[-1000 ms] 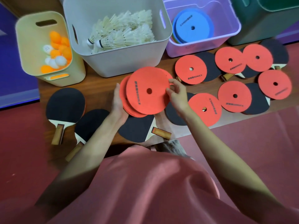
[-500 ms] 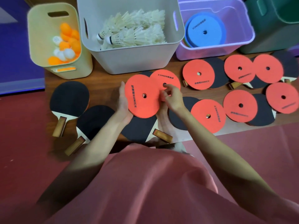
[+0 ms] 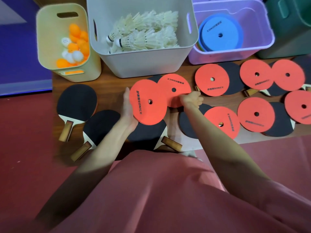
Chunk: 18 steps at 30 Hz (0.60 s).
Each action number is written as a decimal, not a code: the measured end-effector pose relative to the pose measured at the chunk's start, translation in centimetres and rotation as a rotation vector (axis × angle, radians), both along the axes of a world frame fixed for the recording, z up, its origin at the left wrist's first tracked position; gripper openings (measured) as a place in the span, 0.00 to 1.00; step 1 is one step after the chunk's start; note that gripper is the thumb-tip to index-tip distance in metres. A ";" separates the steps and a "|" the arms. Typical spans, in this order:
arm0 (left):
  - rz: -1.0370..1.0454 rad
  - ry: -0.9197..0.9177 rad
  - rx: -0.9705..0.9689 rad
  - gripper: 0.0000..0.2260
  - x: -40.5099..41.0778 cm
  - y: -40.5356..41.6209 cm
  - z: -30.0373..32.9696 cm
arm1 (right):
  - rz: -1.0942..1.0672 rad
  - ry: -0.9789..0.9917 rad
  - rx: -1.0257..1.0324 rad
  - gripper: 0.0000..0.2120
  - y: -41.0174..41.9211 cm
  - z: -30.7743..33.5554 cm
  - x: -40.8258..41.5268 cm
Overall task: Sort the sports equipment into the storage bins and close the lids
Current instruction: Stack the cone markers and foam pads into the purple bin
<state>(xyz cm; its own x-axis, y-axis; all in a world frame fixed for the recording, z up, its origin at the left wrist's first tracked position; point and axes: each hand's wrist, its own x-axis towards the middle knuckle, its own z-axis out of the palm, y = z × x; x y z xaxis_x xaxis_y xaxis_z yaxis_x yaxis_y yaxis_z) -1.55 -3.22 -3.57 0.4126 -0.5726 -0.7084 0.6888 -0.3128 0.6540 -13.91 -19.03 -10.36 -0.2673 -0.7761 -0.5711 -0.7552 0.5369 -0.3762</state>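
My left hand [image 3: 127,106] holds a small stack of red discs [image 3: 148,102] by its left edge, above a black paddle [image 3: 148,133]. Just right of the stack, my right hand [image 3: 191,99] pinches the near edge of another red disc [image 3: 175,89], which overlaps the stack's right side. Several more red discs [image 3: 211,82] lie on black paddles across the wooden board to the right. Behind them stands a purple bin [image 3: 262,46] with blue discs [image 3: 220,33] inside.
A beige bin [image 3: 50,64] of orange and white balls stands at the back left. Beside it is a grey bin [image 3: 144,63] of shuttlecocks, and a dark green bin [image 3: 289,31] at the far right. Two black paddles [image 3: 76,101] lie at the left.
The stack in my left hand has come lower. My right hand has gone right of it and now pinches a separate red disc lying behind the stack.
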 end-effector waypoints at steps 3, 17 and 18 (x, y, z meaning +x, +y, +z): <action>0.005 -0.021 -0.004 0.26 0.4 0.2 0.5 | -0.005 -0.139 -0.061 0.26 -0.1 -0.4 -0.6; 0.068 0.030 -0.002 0.24 1.7 0.6 -0.5 | -0.129 -0.934 -0.294 0.16 2.7 3.8 -4.0; 0.069 0.033 -0.001 0.24 1.5 0.4 -0.2 | -0.055 -0.972 -0.264 0.16 3.3 4.1 -4.0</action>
<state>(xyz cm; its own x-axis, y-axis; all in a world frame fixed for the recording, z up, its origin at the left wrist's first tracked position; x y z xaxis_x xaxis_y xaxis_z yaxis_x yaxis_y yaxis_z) -0.09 -2.78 -3.79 0.4271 -0.5445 -0.7219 0.7300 -0.2635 0.6306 -17.90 -15.78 -6.30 0.1834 -0.9097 -0.3725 -0.0343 0.3728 -0.9273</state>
